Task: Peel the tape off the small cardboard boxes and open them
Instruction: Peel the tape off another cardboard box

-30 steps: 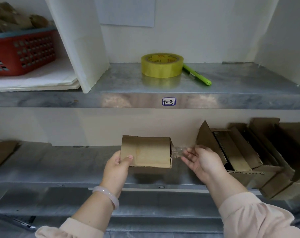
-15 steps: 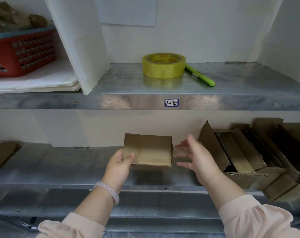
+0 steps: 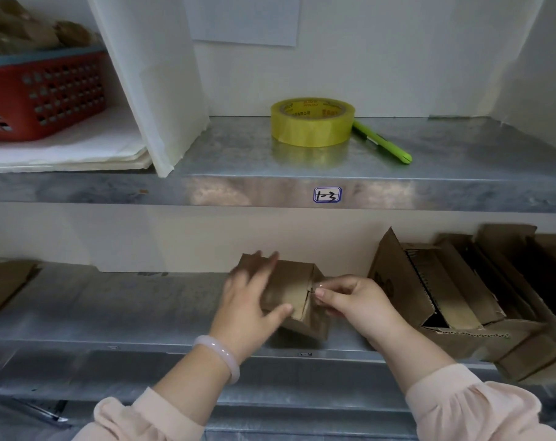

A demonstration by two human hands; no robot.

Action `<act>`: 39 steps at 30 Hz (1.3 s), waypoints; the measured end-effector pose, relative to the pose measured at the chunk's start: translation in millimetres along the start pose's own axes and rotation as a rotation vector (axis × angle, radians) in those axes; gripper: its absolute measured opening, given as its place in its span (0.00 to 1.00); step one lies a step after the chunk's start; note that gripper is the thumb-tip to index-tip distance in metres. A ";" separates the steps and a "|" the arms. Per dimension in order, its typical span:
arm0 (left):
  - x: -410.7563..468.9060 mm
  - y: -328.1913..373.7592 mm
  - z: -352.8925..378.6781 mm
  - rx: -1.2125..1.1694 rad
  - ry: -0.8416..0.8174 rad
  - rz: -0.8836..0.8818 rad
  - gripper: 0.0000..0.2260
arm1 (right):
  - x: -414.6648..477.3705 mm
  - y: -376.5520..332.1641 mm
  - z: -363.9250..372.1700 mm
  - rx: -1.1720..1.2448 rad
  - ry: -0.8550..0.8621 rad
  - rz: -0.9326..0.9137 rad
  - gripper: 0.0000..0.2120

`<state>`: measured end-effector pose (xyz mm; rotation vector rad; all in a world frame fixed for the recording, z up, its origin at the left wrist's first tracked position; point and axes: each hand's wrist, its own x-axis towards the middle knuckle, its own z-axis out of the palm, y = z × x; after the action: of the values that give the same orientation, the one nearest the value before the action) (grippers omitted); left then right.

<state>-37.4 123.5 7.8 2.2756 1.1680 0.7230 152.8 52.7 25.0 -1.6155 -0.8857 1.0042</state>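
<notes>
Steel lower shelf (image 3: 127, 313) bears the small cardboard box (image 3: 291, 288), tilted and unopened. The left hand (image 3: 248, 303) grips it, while the right hand (image 3: 356, 302) pinches tape (image 3: 317, 286) at its end seam with curled fingers (image 3: 329, 294). Opened boxes (image 3: 445, 281) lie just right, so several seem done.

Head camera looks forward and down, close on metal shelves (image 3: 270, 189).

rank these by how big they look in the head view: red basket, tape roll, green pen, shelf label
1. red basket, even though the frame edge crops it
2. tape roll
3. green pen
4. shelf label, smallest despite sitting nearer the camera
</notes>
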 end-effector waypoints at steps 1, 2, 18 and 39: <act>0.7 5.8 3.0 0.037 -0.042 0.068 0.38 | -0.2 -0.8 1.1 -0.023 -0.021 -0.017 0.04; 2.1 9.4 6.7 0.073 -0.073 0.094 0.38 | 0.0 -1.4 2.3 -0.043 -0.045 -0.032 0.04; 16.9 -7.7 11.8 0.268 0.012 0.078 0.33 | 16.8 17.8 23.3 0.301 -0.062 0.119 0.06; 31.0 -42.3 -9.4 0.074 0.121 -0.070 0.31 | 19.7 24.7 29.3 0.422 0.094 0.128 0.05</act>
<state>-52.7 173.1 -4.3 2.2659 1.3437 0.8120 135.4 75.2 -7.3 -1.3563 -0.4703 1.1086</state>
